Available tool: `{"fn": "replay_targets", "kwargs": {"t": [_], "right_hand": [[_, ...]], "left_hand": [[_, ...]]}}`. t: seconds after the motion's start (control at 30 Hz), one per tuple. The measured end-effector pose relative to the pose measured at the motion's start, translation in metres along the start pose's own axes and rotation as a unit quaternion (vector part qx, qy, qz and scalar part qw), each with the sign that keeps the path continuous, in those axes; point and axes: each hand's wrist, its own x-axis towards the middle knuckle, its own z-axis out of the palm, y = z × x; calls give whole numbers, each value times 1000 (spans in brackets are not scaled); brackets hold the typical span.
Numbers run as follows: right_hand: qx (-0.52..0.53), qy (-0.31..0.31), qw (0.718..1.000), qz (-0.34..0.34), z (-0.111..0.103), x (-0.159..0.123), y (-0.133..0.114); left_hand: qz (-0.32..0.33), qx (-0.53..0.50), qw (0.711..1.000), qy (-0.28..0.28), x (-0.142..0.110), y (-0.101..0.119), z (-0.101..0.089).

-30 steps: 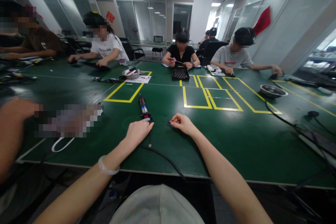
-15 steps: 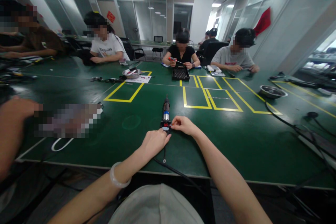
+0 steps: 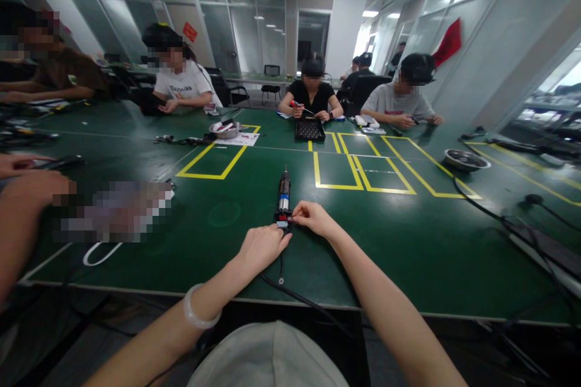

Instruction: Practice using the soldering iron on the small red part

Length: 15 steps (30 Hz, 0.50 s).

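Note:
A slim power tool motor assembly (image 3: 284, 196) lies on the green table with its thin tip pointing away from me. It has a dark front, a blue and silver motor body and red and grey parts near the back. My left hand (image 3: 264, 246) is closed around its rear end, fingers partly hidden. At the assembly's right side, the fingertips of my right hand (image 3: 312, 217) are pinched together, touching it near the red part. What they pinch is mostly hidden. A black cable (image 3: 302, 299) runs beneath my left hand toward the table edge, beside a short lead with a ring terminal (image 3: 281, 281).
Yellow tape rectangles (image 3: 338, 187) mark the table ahead. A metal bowl (image 3: 466, 160) and black cables lie at right; another bowl (image 3: 226, 129) stands further back. A co-worker's hand (image 3: 39, 187) is close on the left. Several people sit opposite, one at a black tray (image 3: 310, 130).
My left hand has brought the motor assembly rightward to my right hand, which now touches its side. The small red piece seen earlier in my right fingertips is now largely hidden.

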Motion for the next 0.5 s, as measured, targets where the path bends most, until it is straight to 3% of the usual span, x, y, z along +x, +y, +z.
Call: {"fn": "replay_targets", "kwargs": {"t": [0.13,0.33,0.5], "right_hand": [[-23,10,1000,-8,6,-1,-4],[10,-13,1000,-20,12,-1,-7],[11,-29,999,-43,11,-1,-10]], "left_hand": [[-32,-14,999,5,-6,-7,-4],[-100,-45,990,85,-10,-18,-8],[-92,-59,992,59,11,-18,-13]]}}
